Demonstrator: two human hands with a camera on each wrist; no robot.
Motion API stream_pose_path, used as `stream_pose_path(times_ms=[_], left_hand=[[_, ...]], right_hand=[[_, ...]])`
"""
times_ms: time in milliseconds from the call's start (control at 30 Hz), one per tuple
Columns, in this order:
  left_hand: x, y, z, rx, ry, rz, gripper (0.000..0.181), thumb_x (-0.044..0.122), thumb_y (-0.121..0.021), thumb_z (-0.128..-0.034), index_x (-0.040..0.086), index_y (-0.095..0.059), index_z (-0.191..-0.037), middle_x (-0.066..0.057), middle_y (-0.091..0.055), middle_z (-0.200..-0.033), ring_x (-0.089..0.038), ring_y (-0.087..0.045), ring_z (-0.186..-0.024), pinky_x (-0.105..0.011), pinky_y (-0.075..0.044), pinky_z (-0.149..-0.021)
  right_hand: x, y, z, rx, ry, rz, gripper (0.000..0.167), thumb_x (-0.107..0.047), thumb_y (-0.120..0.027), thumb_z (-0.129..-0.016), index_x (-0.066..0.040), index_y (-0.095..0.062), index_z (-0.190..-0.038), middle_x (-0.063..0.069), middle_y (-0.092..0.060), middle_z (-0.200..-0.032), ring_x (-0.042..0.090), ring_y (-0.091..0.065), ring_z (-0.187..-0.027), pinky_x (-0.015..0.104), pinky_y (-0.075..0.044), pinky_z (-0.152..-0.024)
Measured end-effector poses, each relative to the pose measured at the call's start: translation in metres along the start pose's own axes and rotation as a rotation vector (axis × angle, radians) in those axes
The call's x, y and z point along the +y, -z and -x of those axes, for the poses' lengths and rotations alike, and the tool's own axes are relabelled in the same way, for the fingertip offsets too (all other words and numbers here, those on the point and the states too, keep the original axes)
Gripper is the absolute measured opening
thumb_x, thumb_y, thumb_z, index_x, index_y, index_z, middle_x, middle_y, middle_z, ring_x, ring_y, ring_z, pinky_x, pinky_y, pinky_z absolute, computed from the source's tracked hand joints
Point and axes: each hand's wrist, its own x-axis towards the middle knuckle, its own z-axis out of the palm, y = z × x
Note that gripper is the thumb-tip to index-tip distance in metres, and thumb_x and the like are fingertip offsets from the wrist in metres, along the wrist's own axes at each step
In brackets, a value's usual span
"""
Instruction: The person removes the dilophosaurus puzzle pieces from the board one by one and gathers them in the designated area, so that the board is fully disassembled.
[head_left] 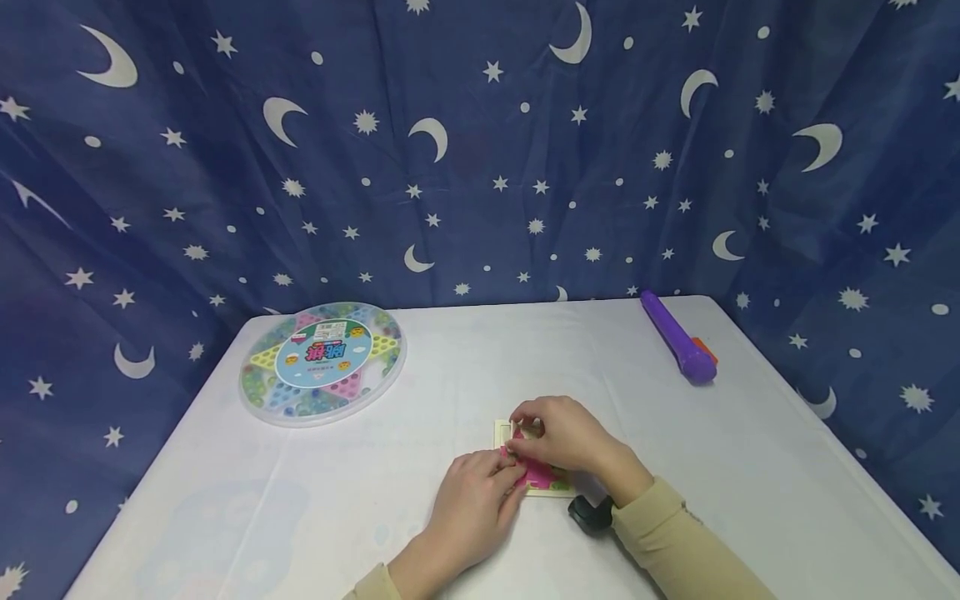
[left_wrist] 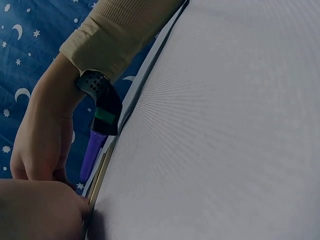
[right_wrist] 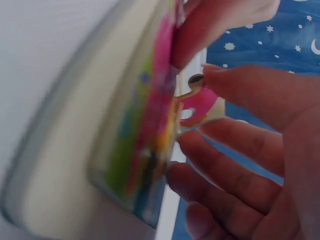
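A small jigsaw puzzle board (head_left: 501, 435) with a cream rim and pink and green pieces lies on the white table. My right hand (head_left: 562, 435) is above its far part. In the right wrist view its thumb and index finger pinch a pink jigsaw piece (right_wrist: 202, 104) with a knobbed edge; the other fingers are bent loosely. My left hand (head_left: 474, 500) rests on the board's near left side, fingertips pressing the pink pieces (head_left: 538, 476). A finger of the left hand (right_wrist: 215, 30) also shows there. Both hands hide part of the picture.
A round, flat Chinese checkers set (head_left: 322, 364) lies at the table's back left. At the back right is a purple toy microphone (head_left: 678, 340) beside a small orange object (head_left: 705, 351). A black wrist device (head_left: 591, 515) sits by the right cuff. A blue moon-and-star curtain (head_left: 480, 150) hangs behind.
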Motion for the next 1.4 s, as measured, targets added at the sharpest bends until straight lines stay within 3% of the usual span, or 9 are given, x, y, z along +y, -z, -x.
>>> stream_pose_path(times_ms=[167, 367, 567, 700, 867, 1000, 1200, 1400], left_hand=[[0.000, 0.000, -0.002, 0.006, 0.003, -0.002, 0.021, 0.030, -0.070, -0.0974, 0.016, -0.079, -0.110, 0.006, -0.068, -0.106, -0.016, -0.065, -0.103, -0.044, -0.051, -0.093], [0.000, 0.001, -0.003, -0.007, 0.006, -0.001, 0.023, 0.030, -0.069, -0.0980, 0.016, -0.078, -0.114, 0.005, -0.069, -0.109, -0.018, -0.065, -0.109, -0.045, -0.051, -0.095], [-0.001, 0.001, -0.003, 0.010, 0.002, 0.002, 0.024, 0.030, -0.070, -0.0972, 0.015, -0.078, -0.115, 0.005, -0.069, -0.109, -0.019, -0.065, -0.110, -0.045, -0.051, -0.095], [0.000, 0.001, -0.002, 0.015, 0.004, 0.003, 0.024, 0.030, -0.071, -0.0969, 0.015, -0.079, -0.115, 0.005, -0.069, -0.107, -0.017, -0.065, -0.107, -0.044, -0.051, -0.094], [0.000, 0.001, -0.002, -0.004, 0.014, 0.005, 0.028, 0.034, -0.073, -0.0957, 0.015, -0.078, -0.116, 0.004, -0.068, -0.109, -0.017, -0.064, -0.108, -0.044, -0.050, -0.096], [0.001, 0.002, -0.001, -0.008, 0.021, -0.003, 0.034, 0.040, -0.076, -0.0924, 0.016, -0.078, -0.117, 0.003, -0.068, -0.110, -0.018, -0.064, -0.110, -0.045, -0.049, -0.096], [0.003, 0.004, -0.001, -0.021, 0.085, -0.030, 0.035, 0.041, -0.074, -0.0938, 0.017, -0.077, -0.119, 0.004, -0.067, -0.108, -0.017, -0.062, -0.109, -0.045, -0.047, -0.095], [0.002, 0.004, -0.002, -0.016, 0.166, -0.027, 0.035, 0.038, -0.074, -0.0939, 0.016, -0.076, -0.120, 0.003, -0.067, -0.108, -0.018, -0.060, -0.109, -0.047, -0.045, -0.096]], right_hand=[[-0.002, 0.005, 0.000, -0.008, -0.014, -0.001, 0.028, -0.033, -0.083, -0.086, -0.015, -0.077, -0.108, -0.010, -0.068, -0.081, 0.003, -0.058, -0.068, 0.028, -0.053, -0.067], [0.000, 0.009, 0.001, -0.050, -0.033, 0.029, 0.027, -0.032, -0.078, -0.091, -0.017, -0.074, -0.113, -0.007, -0.073, -0.091, 0.008, -0.064, -0.078, 0.035, -0.056, -0.077], [0.004, 0.014, 0.002, -0.089, -0.046, -0.059, 0.025, -0.029, -0.076, -0.094, -0.014, -0.072, -0.115, -0.003, -0.075, -0.097, 0.014, -0.070, -0.089, 0.041, -0.056, -0.084], [0.007, 0.016, 0.002, -0.109, -0.058, -0.120, 0.026, -0.032, -0.075, -0.095, -0.015, -0.071, -0.113, -0.004, -0.074, -0.097, 0.011, -0.068, -0.087, 0.038, -0.057, -0.082], [0.013, 0.019, 0.004, -0.065, -0.079, -0.201, 0.026, -0.038, -0.077, -0.092, -0.018, -0.072, -0.108, -0.010, -0.070, -0.094, 0.010, -0.062, -0.082, 0.033, -0.054, -0.074], [0.023, 0.023, 0.006, -0.015, -0.110, -0.266, 0.026, -0.038, -0.079, -0.089, -0.017, -0.073, -0.104, -0.010, -0.068, -0.092, 0.012, -0.062, -0.084, 0.034, -0.053, -0.075], [0.041, 0.030, 0.007, -0.003, -0.194, -0.262, 0.032, -0.034, -0.085, -0.084, -0.016, -0.076, -0.109, -0.007, -0.072, -0.099, 0.015, -0.063, -0.085, 0.035, -0.054, -0.076], [0.059, 0.033, 0.008, 0.028, -0.309, -0.163, 0.035, -0.032, -0.089, -0.080, -0.018, -0.076, -0.110, -0.003, -0.071, -0.106, 0.018, -0.060, -0.088, 0.033, -0.054, -0.075]])
